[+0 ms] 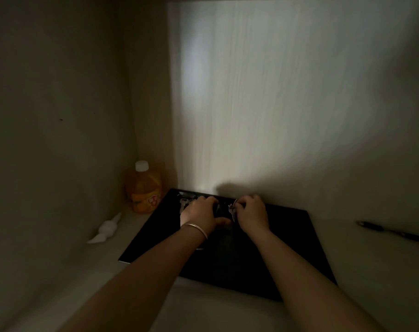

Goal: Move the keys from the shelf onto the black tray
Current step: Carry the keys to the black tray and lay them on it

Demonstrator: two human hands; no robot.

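Note:
A black tray [289, 238] lies on the pale shelf inside a dim cupboard. A silver key [183, 204] rests on the tray's far left corner. My left hand [202, 215], with a bangle on the wrist, lies over the tray just right of that key, fingers curled down; what it holds is hidden. My right hand [251, 212] is over the tray's far middle, pinching a bunch of keys on a ring [232, 209] between fingers and thumb.
An orange bottle with a white cap [143, 188] stands in the back left corner beside the tray. A white twisted wrapper [106, 230] lies left of the tray. A dark pen [392, 232] lies on the shelf at the right. The cupboard walls close in behind and on the left.

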